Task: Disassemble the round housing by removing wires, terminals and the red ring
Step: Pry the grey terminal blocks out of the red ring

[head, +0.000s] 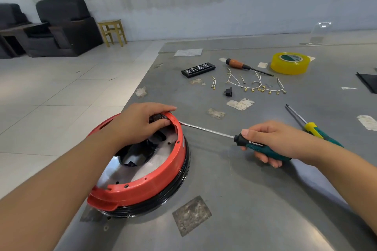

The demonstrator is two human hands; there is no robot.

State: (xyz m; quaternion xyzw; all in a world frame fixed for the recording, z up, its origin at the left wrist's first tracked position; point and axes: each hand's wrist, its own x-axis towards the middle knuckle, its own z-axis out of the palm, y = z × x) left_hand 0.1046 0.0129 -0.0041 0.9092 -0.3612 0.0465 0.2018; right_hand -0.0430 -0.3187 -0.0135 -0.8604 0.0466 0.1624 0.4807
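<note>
left hand (140, 122) grips the red ring (163, 177) of the housing (179, 185) at lower left, right hand (273, 140) clenches the screwdriver (206, 129), whose tip could slip off the rim and jab the fingers (163, 123).

Bare table (255, 199) right of and in front of the housing (146, 169). Behind it, well apart: wires (255, 85), black plug (228, 92), bit case (198, 69), tape roll (290, 63). Far right of it, spare screwdriver (314, 128). Left of it, table edge.
</note>
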